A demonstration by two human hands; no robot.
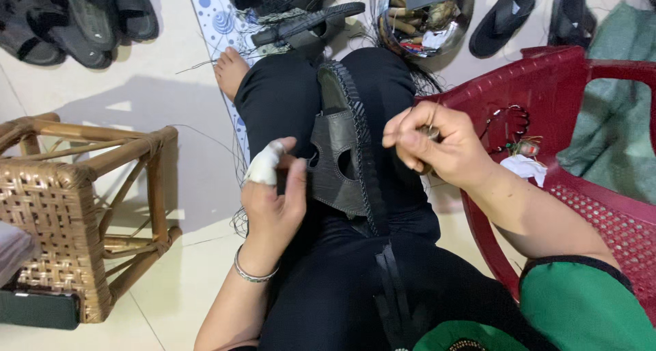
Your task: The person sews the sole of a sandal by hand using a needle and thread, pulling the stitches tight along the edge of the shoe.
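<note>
Wicker stool (61, 207) stands left of the sandal (342, 146), which lies sole-up along the person's black-clad knee. Left hand (273, 200), its forefinger bandaged, pinches the sandal's grey leather strap. Right hand (437, 146), right of the sandal, pinches something small, perhaps a needle. The sandal looks light, the sole stiff; its rim seems the best hold.

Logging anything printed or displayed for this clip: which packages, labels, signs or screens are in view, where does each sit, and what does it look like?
Screen: a dark phone-like slab, lying flat at the lower left by the base of the cane stool; rectangular, black, unlit.
Possible package: a small crumpled white wrapper or cloth on the seat of the red plastic chair; too small to tell which.
No signs or readable labels visible.
</note>
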